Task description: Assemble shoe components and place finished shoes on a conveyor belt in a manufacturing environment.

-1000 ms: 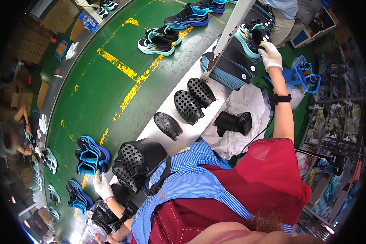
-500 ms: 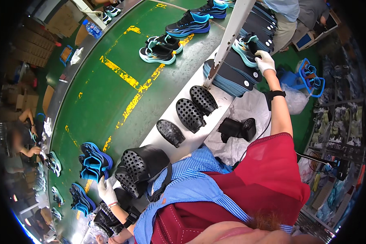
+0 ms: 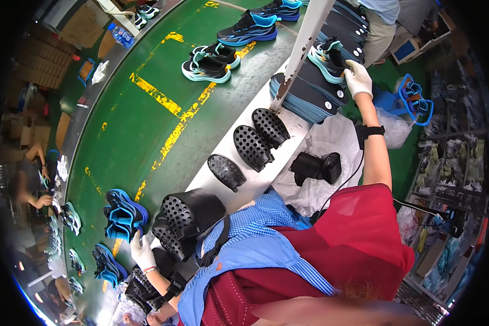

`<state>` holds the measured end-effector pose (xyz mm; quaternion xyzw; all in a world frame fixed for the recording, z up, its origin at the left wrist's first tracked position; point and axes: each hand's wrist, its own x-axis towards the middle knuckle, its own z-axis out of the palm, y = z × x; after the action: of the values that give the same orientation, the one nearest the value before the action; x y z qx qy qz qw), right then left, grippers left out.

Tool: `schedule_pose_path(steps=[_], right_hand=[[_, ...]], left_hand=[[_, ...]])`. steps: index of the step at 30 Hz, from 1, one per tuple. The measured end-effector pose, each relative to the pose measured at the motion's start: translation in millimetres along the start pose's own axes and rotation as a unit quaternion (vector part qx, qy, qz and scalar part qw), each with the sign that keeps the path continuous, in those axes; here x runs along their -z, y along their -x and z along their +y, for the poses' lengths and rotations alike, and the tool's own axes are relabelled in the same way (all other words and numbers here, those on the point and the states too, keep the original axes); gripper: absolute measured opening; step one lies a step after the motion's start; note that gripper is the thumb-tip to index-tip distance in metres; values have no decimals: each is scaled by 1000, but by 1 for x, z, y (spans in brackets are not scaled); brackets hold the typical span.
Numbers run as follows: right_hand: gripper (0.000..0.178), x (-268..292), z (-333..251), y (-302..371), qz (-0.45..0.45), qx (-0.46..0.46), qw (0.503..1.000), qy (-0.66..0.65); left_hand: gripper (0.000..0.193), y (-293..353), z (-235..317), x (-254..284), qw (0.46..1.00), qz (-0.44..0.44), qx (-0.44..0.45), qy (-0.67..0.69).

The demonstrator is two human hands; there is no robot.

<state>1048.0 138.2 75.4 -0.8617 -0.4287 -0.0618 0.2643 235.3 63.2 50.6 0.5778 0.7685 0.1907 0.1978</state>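
At the upper right, my right hand [image 3: 358, 80] in a white glove is closed at the heel of a black sneaker with mint trim [image 3: 327, 61]. This sneaker rests on stacked dark insoles [image 3: 305, 96] with blue edges. On the lower left, my gloved left hand [image 3: 142, 252] has its fingers closed at the heel of a blue and black sneaker [image 3: 123, 216]; the shoe partly hides the fingertips. Another blue and black sneaker [image 3: 109, 266] stands just below it. Beside my left hand lie black perforated toe-shaped pieces [image 3: 180, 217].
A green work surface [image 3: 119, 136] with yellow markings carries more sneakers [image 3: 248, 31] at its far end. A scuffed white post [image 3: 303, 57] rises between me and them. Several black perforated pieces [image 3: 250, 145] lie on the white ledge. Blue-framed racks [image 3: 417, 100] stand at right.
The whole view has shifted slightly. My right hand sits a little higher in the picture, still at the mint-trimmed sneaker's heel. My left hand stays at the blue and black sneaker.
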Motion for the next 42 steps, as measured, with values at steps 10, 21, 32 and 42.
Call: schedule_pose_path(steps=[10, 21, 32, 42], right_hand=[[24, 44, -75, 41, 25, -21, 995, -89], [16, 66, -264, 109, 35, 383, 896, -223], [33, -143, -321, 16, -328, 203, 914, 126], [41, -279, -334, -40, -364, 176, 886, 225]], left_hand=[[32, 4, 24, -6, 1000, -7, -15, -7], [31, 9, 26, -7, 999, -9, -25, -35], [32, 29, 23, -4, 1000, 11, 22, -20], [32, 64, 11, -3, 995, 38, 94, 1]])
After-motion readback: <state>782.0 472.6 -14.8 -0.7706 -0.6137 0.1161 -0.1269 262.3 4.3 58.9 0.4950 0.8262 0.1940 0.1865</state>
